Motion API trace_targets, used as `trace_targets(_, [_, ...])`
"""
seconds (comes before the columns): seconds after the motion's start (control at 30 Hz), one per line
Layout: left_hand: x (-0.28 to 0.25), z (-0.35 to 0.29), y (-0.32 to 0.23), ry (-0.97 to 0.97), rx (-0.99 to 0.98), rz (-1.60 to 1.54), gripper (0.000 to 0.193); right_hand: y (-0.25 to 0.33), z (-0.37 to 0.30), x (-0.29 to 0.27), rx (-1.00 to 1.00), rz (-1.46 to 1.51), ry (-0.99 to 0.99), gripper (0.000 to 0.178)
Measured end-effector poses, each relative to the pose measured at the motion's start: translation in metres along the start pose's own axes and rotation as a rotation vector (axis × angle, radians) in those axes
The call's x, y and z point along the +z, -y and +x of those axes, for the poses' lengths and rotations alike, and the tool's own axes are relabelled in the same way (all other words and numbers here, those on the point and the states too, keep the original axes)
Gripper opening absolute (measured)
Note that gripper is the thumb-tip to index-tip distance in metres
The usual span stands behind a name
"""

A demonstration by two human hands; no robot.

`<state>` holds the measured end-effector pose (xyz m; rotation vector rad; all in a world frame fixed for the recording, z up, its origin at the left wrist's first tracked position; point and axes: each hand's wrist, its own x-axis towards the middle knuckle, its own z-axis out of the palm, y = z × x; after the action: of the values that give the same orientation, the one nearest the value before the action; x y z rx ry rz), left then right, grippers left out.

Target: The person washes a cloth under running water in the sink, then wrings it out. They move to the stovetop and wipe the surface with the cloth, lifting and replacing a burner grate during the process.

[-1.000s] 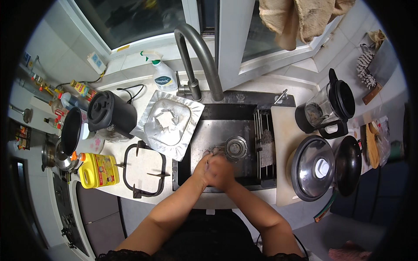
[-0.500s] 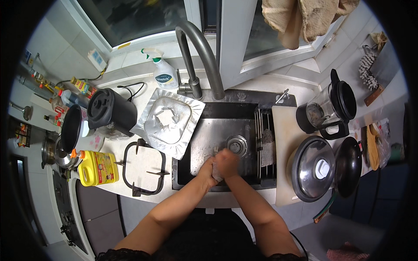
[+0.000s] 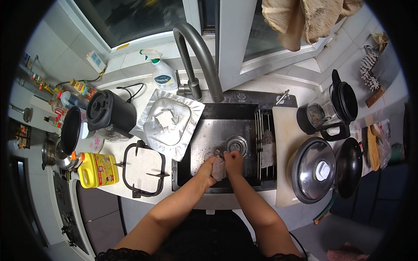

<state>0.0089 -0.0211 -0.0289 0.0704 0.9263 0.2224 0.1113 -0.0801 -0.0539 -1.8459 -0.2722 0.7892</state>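
Over the near part of the dark sink [image 3: 204,130], both hands are on a crumpled, greyish cloth [image 3: 219,170]. My left hand [image 3: 209,167] is closed around it from the left, and folds of the cloth bulge out past the fingers. At the cloth's right side, my right hand [image 3: 234,162] has its fingers pinched together by the upper edge; the fingertips are partly hidden. Just beyond the right hand lies the round drain [image 3: 236,147]. The tall grey faucet [image 3: 198,52] arches over the far side of the sink, with no stream of water visible.
Left of the sink are a foil burner liner [image 3: 167,122], a black pan support [image 3: 144,193] and a yellow jug [image 3: 98,169]. A rack [image 3: 260,143] spans the sink's right side. Beyond it, a cutting board [image 3: 285,174], a lidded pot [image 3: 311,172] and a blender jug [image 3: 322,113] stand.
My right hand has shifted slightly right, off the left hand. More of the cloth now shows between the two hands.
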Motion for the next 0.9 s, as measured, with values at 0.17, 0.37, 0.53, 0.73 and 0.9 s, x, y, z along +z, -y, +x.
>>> trace_targets(0.17, [0.003,-0.007,-0.013,0.074,0.049,-0.022,0.036,0.060,-0.025,-0.041,0.506,0.300,0.546,0.043])
trace_targets(0.37, [-0.003,0.000,-0.026,0.086,0.221,-0.085,0.044,0.056,-0.038,-0.050,0.388,0.111,0.771,0.038])
trace_targets(0.53, [-0.009,-0.004,-0.038,0.195,-0.042,-0.193,0.042,0.088,-0.048,-0.063,0.277,0.236,1.102,0.041])
trace_targets(0.73, [0.000,-0.025,-0.030,0.231,-0.143,0.084,0.048,0.085,-0.019,-0.098,0.483,0.739,0.652,0.035])
trace_targets(0.9, [-0.016,-0.016,-0.023,0.247,-0.154,-0.077,0.057,0.093,-0.048,-0.070,0.403,0.699,0.875,0.028])
